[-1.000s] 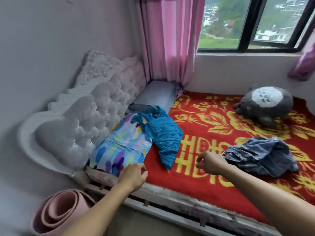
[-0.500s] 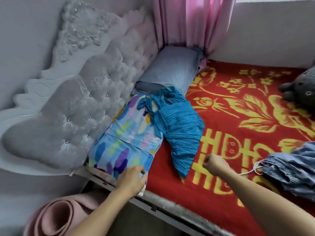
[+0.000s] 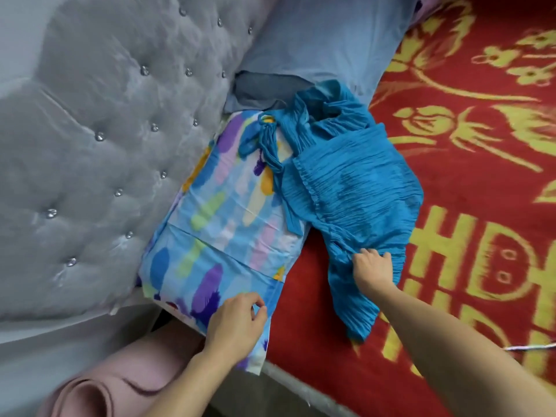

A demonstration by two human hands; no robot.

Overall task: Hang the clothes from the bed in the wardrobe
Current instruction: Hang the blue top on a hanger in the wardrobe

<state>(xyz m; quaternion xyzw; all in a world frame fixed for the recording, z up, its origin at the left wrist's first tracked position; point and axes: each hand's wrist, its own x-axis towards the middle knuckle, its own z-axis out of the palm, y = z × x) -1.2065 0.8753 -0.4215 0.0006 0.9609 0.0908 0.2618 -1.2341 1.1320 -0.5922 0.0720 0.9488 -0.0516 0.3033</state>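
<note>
A crinkled teal blue garment lies across a colourful pillow and the red bed cover. My right hand grips a bunch of the teal fabric near its lower end. My left hand rests on the near corner of the colourful pillow, its fingers curled at the pillowcase edge; whether they pinch it is unclear. The garment's straps and a ring lie on the pillow's top.
A grey tufted headboard fills the left side. A pale blue pillow lies at the head of the bed. A rolled pink mat sits on the floor below my left arm. The bed's front edge runs along the bottom.
The view has dropped closer to the bed. My right hand moved left and forward from above the red cover and took hold of the teal garment. My left hand stayed at the pillow's corner.
</note>
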